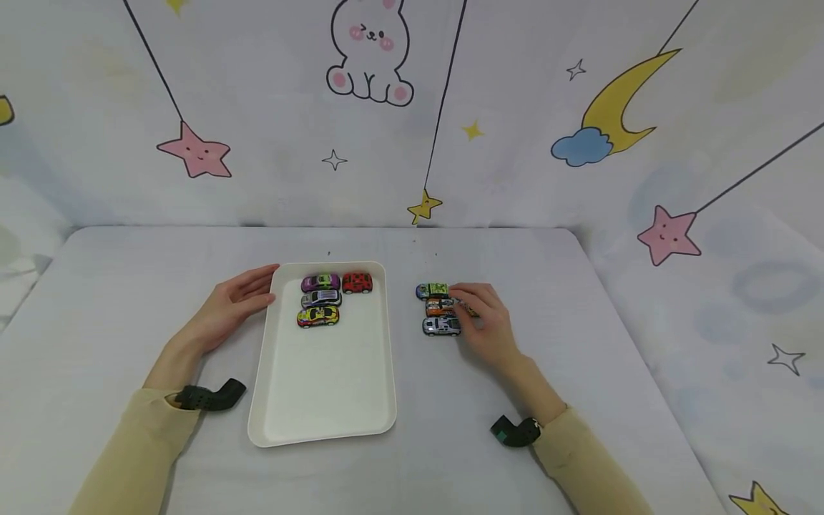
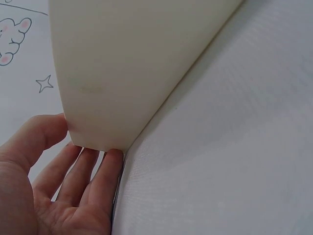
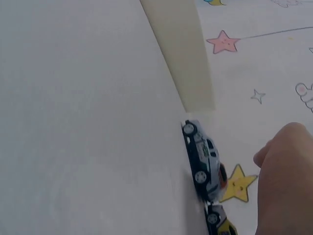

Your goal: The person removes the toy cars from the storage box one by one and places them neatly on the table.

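My left hand (image 1: 222, 311) rests against the upper left edge of a white tray (image 1: 322, 386), its fingers at the rim. In the left wrist view its fingertips (image 2: 113, 155) touch the tray's corner. Right of the tray, my right hand (image 1: 486, 325) reaches over several toy cars. Its index fingertip is at the right end of a green toy car (image 1: 431, 291), its thumb near an orange toy car (image 1: 439, 307); I cannot tell if it pinches one. Nearest me is a silver toy car (image 1: 440, 326). A yellow toy car (image 3: 220, 220) shows partly behind it in the right wrist view.
Inside the tray, at its far end, are a purple and green toy car (image 1: 320, 282), a red one (image 1: 357, 282), a silver one (image 1: 320, 298) and a yellow one (image 1: 318, 316). A patterned cloth backdrop (image 1: 277, 129) stands behind the white table (image 1: 463, 458).
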Motion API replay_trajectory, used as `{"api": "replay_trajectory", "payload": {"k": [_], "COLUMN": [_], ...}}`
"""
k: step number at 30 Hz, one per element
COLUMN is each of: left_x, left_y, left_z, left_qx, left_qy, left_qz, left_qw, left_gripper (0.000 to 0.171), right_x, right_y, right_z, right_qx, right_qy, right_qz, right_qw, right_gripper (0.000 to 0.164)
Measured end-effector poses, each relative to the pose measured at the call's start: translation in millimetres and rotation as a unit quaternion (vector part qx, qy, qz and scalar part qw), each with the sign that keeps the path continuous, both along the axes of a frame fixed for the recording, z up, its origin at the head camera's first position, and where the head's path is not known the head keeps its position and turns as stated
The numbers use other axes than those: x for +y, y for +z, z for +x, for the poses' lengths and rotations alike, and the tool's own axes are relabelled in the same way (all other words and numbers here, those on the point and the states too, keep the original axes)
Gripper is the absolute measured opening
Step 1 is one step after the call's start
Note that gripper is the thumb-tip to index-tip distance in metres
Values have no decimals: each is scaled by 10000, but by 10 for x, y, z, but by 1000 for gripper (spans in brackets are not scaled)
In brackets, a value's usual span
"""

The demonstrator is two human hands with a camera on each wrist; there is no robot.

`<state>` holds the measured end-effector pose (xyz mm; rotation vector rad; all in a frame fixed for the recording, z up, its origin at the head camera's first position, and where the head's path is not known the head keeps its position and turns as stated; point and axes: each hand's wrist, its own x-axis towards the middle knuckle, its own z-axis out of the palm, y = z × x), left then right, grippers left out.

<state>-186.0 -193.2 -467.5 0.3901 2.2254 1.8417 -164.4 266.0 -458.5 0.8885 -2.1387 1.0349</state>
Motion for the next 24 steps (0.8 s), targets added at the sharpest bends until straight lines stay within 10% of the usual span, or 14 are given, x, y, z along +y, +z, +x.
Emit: {"api": "replay_trajectory", "payload": {"k": [24], "left_x": [-17], "left_y": [-23], "left_z": [-24], "left_qx": [-97], "left_qy": [100], "left_qz": [69], "left_qw": [9999], "left_gripper": [61], "right_x": [-1072], "right_y": [92], "right_z": [-246], "right_qx": [-84], "right_qy": [449], "right_qz": [837], "right_qw": [9954], "right_gripper": [22]}}
